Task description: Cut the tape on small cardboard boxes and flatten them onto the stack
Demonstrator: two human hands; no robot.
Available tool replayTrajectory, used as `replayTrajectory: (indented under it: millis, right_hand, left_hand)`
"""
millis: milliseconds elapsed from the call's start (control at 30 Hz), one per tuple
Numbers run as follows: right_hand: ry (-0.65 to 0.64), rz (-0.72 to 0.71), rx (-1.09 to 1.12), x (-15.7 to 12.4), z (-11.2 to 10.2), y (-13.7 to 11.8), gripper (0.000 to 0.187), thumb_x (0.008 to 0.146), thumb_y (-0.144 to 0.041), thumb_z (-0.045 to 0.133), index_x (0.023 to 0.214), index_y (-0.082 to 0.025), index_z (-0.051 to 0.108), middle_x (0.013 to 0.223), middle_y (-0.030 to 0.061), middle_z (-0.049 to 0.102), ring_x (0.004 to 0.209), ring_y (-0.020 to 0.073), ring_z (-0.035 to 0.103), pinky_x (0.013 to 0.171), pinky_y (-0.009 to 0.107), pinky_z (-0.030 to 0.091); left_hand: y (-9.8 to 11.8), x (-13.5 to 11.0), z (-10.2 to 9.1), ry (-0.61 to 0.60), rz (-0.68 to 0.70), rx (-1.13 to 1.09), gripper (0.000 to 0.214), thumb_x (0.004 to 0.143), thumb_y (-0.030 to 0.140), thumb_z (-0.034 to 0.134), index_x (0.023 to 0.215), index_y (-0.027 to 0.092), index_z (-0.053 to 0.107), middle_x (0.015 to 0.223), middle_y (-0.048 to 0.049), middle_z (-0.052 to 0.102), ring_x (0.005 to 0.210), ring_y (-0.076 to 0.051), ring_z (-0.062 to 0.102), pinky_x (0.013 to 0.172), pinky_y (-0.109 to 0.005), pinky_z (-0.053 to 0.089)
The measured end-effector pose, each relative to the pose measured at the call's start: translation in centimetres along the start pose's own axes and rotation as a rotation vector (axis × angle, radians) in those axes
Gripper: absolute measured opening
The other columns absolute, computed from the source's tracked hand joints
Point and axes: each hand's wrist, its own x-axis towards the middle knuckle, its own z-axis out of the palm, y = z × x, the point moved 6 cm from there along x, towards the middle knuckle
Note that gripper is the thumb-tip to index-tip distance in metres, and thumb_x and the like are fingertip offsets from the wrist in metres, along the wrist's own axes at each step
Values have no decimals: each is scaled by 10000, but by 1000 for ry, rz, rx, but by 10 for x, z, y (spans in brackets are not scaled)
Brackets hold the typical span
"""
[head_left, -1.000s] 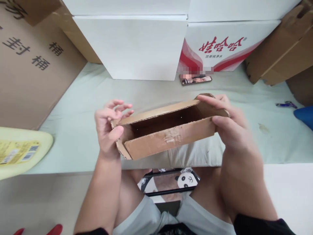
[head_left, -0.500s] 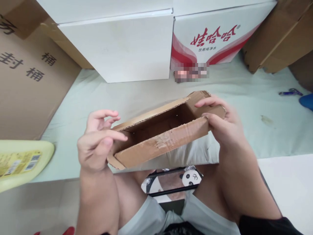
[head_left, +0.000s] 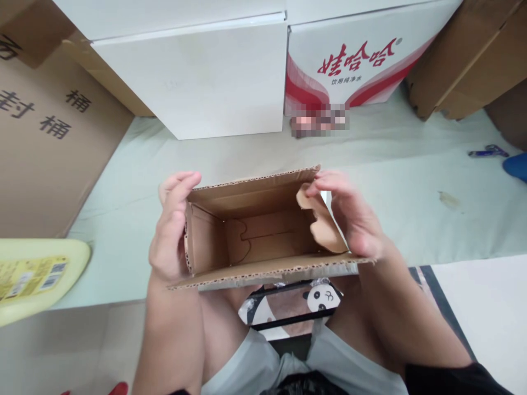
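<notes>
Seated in gray shorts (head_left: 234, 367), a black sleeve (head_left: 444, 378) showing at the lower right, a person leans over a panda-printed item (head_left: 323, 299) between the knees while both bare hands take up a small cardboard box (head_left: 263, 233) at the near edge of a green-covered table (head_left: 411, 214). The box stands with its mouth open toward the viewer, seams visible on its inner floor. The left hand (head_left: 171, 236) lies against the outside of its left end, thumb hidden, so how tightly that grip is closed cannot be told; the right hand (head_left: 354, 219) grips the right end, fingertips on a notched flap (head_left: 327, 230) that leans inward. A pale yellow container (head_left: 24, 274) with a barcoded label sits at left, while a blue object (head_left: 516, 166) and a small purple-blue item (head_left: 488, 152) lie at right. Beyond the box, a pixelated patch (head_left: 319, 120) covers something at the foot of a red-and-white printed carton (head_left: 358, 71), just beside a plain white box (head_left: 206, 82), with large brown cartons flanking them at left (head_left: 53, 170) and right (head_left: 465, 60)
</notes>
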Motion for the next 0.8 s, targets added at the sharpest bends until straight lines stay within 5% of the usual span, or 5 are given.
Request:
replayTrajectory:
  millis: [100, 233, 467, 633, 800]
  right_hand:
    - [-21, -50, 59, 0, 7, 3, 641, 981, -754, 275, 1348, -351, 612, 1238, 59, 688, 1395, 306, 501, 1284, 573, 246]
    - [-13, -74, 107, 3, 6, 2, 888, 850, -944, 176, 1252, -318, 660, 1254, 68, 706, 1340, 336, 580, 1320, 556, 207]
    - [132, 9, 29, 2, 0, 7, 583, 879, -614, 680, 1388, -388, 507, 1481, 44, 561, 1394, 292, 541, 1170, 513, 459]
    - [151, 142, -47, 3, -3, 11, 378, 904, -510, 653, 1235, -326, 639, 1522, 49, 549, 1448, 300, 492, 1170, 507, 444]
    - [175, 156, -30, 5, -6, 5, 89, 894, -320, 654, 896, -251, 710, 1279, 61, 724, 1260, 294, 644, 1122, 520, 469]
  left_hand:
    - [-2, 4, -2, -46, 71, -15, 691, 701, 363, 920, 1321, 422, 621, 1229, -7, 678, 1091, -194, 662, 1012, -385, 578]
    - [-5, 7, -3, 25, 18, -99, 612, 727, 269, 929, 1256, 358, 634, 1030, 13, 737, 746, -101, 671, 601, -200, 582]
    - [-10, 6, -2, 110, -77, -135, 152, 699, 244, 872, 802, 192, 774, 794, -48, 763, 854, -215, 741, 809, -345, 604]
    - [3, 7, 2, -195, 162, -28, 404, 861, 607, 649, 823, 242, 818, 919, -100, 765, 953, -285, 696, 958, -481, 546]
    - [27, -12, 17, -472, 215, 500, 406, 707, 615, 820, 911, 284, 706, 1188, -92, 715, 1212, -366, 597, 1000, -568, 520]
